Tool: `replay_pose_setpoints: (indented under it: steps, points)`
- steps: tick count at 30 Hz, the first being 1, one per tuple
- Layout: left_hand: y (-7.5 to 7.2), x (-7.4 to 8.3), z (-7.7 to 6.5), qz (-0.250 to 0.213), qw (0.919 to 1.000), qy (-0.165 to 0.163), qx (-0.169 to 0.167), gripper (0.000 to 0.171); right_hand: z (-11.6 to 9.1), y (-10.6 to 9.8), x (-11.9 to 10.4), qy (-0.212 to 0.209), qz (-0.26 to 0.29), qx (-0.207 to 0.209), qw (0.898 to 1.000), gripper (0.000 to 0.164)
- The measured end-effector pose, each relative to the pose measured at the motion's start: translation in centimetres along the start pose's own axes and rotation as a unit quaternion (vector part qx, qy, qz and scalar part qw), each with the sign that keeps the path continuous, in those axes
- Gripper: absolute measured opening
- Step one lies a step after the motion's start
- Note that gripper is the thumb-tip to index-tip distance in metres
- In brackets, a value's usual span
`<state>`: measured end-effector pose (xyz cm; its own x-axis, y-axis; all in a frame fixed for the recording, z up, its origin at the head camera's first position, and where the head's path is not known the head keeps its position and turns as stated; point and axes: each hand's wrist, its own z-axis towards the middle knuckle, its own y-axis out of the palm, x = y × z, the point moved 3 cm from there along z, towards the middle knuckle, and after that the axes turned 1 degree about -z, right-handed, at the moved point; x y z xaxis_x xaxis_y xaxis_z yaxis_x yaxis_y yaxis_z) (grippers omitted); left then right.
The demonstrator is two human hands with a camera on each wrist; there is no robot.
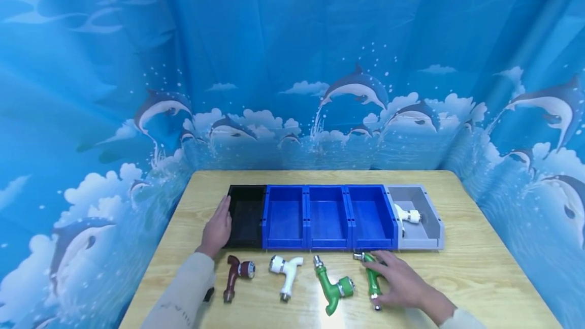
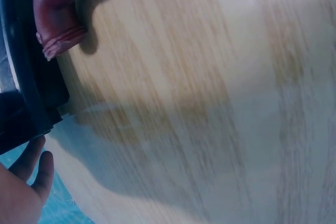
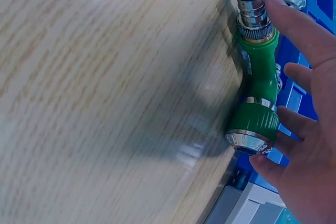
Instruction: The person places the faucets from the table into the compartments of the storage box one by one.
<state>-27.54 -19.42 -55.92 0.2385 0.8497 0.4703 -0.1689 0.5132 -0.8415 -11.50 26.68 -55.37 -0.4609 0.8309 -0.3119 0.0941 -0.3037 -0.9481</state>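
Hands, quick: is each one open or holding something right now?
Left hand: open, beside the black bin.
Right hand: open, spread over a green faucet.

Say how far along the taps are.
Done, apparently: one white tap sits in the gray bin.
In hand: the right hand has its fingers spread at the rightmost green tap; the left hand is at the side of the black bin.
Left, probably: that one, plus the maroon tap, the second white tap and the other green tap, all outside the bins.
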Motion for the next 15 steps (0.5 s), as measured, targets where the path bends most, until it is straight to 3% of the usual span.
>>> replay_pose_setpoints:
  steps: [7,15]
  points:
    - [0.04,-0.05,0.02,-0.002,1.0,-0.003,-0.006,0.051,0.04,-0.04,0.21,0.018,0.021,-0.038,0.999,0.083]
    - [-0.02,0.01,0.01,-0.004,1.0,-0.004,-0.006,0.051,-0.06,0.02,0.37,0.012,0.02,-0.041,0.999,0.089]
